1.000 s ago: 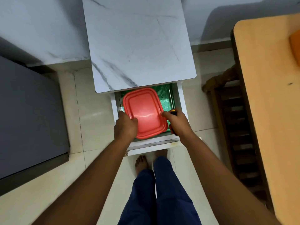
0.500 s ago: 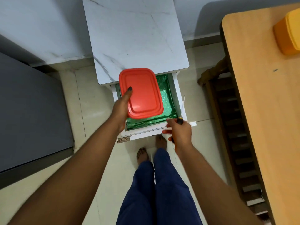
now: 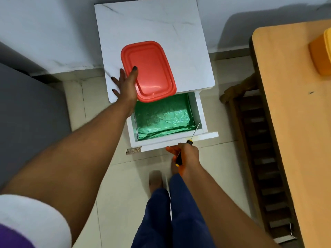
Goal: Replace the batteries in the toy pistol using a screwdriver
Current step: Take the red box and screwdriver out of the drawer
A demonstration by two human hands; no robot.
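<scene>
red box [image 3: 152,68] moved onto cabinet top [image 3: 148,24], left fingers [image 3: 122,76] splayed against it; right fingers [image 3: 171,149] grip screwdriver [image 3: 179,158].

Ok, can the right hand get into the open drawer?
Likely yes: the right hand is at the drawer front, the opening is uncovered, and the red container sits on the cabinet top. Its fingers grip the screwdriver, though.

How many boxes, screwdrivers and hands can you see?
Boxes: 2, the red box at the white cabinet's front edge and the yellow box on the wooden table.
Screwdrivers: 1, the screwdriver held in the right hand.
Hands: 2, the left hand touching the red box.
Total: 5.
</scene>
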